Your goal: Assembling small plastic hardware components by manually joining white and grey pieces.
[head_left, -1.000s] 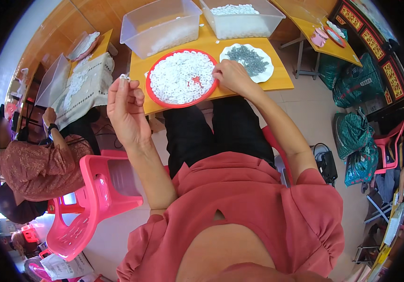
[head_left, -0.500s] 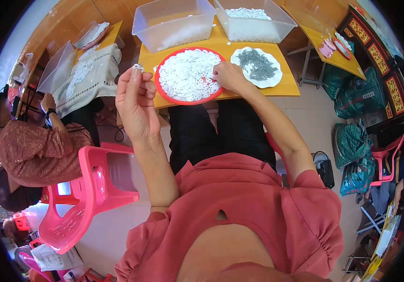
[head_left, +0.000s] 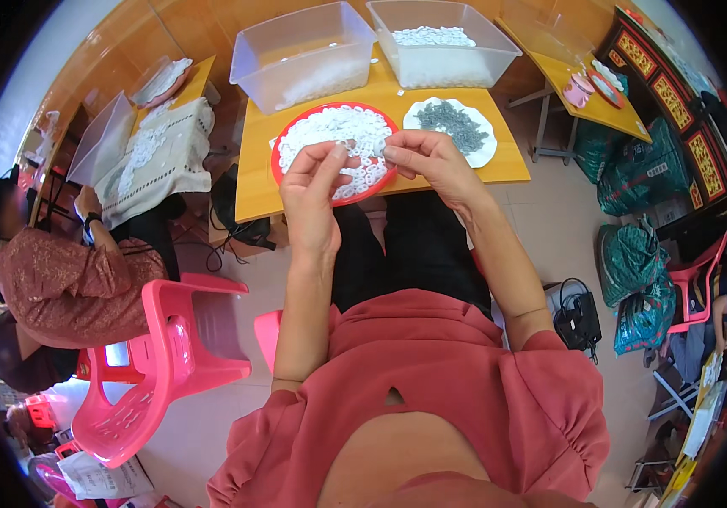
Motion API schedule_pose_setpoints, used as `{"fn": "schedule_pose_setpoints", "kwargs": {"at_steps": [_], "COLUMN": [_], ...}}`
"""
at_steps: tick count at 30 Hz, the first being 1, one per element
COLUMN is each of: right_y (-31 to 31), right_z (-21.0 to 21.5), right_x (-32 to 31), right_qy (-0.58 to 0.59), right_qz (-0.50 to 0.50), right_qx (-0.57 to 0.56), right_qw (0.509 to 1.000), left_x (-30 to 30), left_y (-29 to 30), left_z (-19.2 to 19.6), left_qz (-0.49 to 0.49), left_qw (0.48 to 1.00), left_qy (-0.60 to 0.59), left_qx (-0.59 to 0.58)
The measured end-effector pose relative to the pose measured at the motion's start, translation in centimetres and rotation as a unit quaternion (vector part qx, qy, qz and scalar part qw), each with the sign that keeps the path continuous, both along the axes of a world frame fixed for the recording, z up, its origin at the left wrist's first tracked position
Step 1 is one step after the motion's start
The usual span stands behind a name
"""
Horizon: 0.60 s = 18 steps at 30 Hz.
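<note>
A red round tray (head_left: 276, 173) heaped with small white ring-shaped pieces (head_left: 334, 127) lies on the yellow table in front of me. Over its near part, my left hand (head_left: 317, 182) is closed in a pinch; what its fingertips hold is too small to name. Just to the right, my right hand (head_left: 435, 165) pinches a white ring-shaped piece (head_left: 380, 146) between thumb and forefinger. The two sets of fingertips are close together but apart. Behind my right hand sits a white scalloped plate (head_left: 486, 152) of small grey pieces (head_left: 457, 123).
Two clear plastic bins (head_left: 296, 59) with white pieces stand along the far table edge. A pink plastic chair (head_left: 169, 339) is at my left, near a seated person (head_left: 67, 271) at a cloth-covered table. Green bags (head_left: 630, 262) lie on the floor to the right.
My left hand has come from beside the tray rightward and over it. My right hand has lifted a white piece from the tray and turned toward the left fingertips.
</note>
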State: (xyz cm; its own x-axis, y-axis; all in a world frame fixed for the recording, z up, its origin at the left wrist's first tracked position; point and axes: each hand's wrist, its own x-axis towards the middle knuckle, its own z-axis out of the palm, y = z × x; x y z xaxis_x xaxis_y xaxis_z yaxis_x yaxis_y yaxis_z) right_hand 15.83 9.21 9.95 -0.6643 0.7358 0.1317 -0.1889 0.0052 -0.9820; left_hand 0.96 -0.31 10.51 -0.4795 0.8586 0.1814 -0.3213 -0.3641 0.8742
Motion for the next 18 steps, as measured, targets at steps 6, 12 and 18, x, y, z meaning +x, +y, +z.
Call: {"fn": "schedule_pose_setpoints", "kwargs": {"at_steps": [6,12,18], "right_y": [-0.3,-1.5,-2.9], "right_z": [0.6,0.8,0.5], "right_x": [1.4,1.4,0.2], "right_qy": [0.023,-0.008,-0.102], "right_qz": [0.022,-0.044,-0.212], "right_qx": [0.010,0.113,0.638], "right_qw": [0.999,0.993,0.733], "left_x": [2.1,2.8,2.0], "left_y": [-0.2,-0.3,-0.1], "left_z": [0.2,0.4,-0.2], "left_qz": [-0.041,-0.052,-0.277], "left_qw": [0.999,0.998,0.861], "left_qy": [0.012,-0.031,-0.420], "left_qx": [-0.014,0.030,0.079]}}
